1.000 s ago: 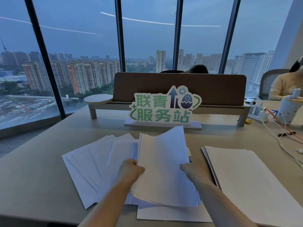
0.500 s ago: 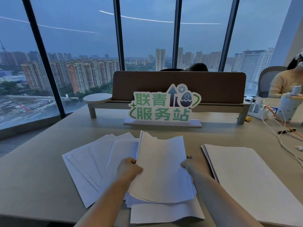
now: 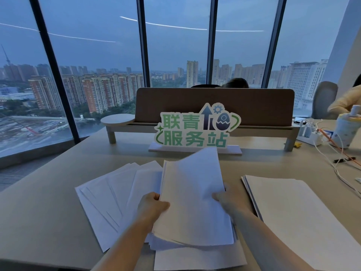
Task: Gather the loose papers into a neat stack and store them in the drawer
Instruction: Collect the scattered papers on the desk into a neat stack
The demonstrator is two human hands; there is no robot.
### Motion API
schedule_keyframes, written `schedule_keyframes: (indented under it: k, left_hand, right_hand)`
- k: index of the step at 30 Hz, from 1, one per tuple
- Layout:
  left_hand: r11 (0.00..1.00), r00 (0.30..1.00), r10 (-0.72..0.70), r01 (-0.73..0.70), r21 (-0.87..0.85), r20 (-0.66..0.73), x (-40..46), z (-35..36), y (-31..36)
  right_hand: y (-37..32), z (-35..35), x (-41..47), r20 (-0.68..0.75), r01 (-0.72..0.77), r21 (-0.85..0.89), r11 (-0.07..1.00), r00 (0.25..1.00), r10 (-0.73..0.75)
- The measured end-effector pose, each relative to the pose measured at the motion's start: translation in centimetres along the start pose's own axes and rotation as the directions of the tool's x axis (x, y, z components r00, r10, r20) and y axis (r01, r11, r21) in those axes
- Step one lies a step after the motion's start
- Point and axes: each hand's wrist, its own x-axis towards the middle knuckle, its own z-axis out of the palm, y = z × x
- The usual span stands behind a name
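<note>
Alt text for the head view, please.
Both hands, left hand and right hand, grip a bundle of papers tilted up off the desk. Fanned loose sheets lie left, a neat stack right.

White paper bundle [image 3: 192, 200] tilted up off the desk, far edge raised, top corner uneven, near edges splayed and not squared. Loose sheets fanned [image 3: 109, 200] flat to its left, overlapping. One sheet [image 3: 197, 258] flat under the bundle, at the near desk edge. Separate neat stack [image 3: 297, 218] lying flat at right
</note>
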Motion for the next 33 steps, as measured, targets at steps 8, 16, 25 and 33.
schedule_keyframes:
  k: [8,16,25,33]
  left_hand:
    - [0.926,0.990,0.132,-0.144,-0.348,-0.057,0.6,-3.4,2.2]
    - [0.845,0.946,0.279,-0.323,-0.426,-0.164,-0.8,-5.1,3.2]
    - [0.918,0.935,0.285,-0.330,-0.218,-0.212,-1.7,-3.4,1.3]
    - [0.993,0.967,0.106,-0.113,-0.015,-0.232,0.5,-6.8,-0.4]
  right_hand:
    - [-4.2,0.3,-1.2,-0.071,0.328,0.356,0.875,0.943,-0.325]
    - [-5.1,2.1,-1.8,-0.064,0.445,0.493,0.748,0.876,-0.479]
    - [-2.7,3.6,-2.3,-0.123,0.411,0.185,0.893,0.911,-0.393]
    - [-3.9,4.1,1.1,-0.157,0.206,0.125,0.971,0.970,-0.186]
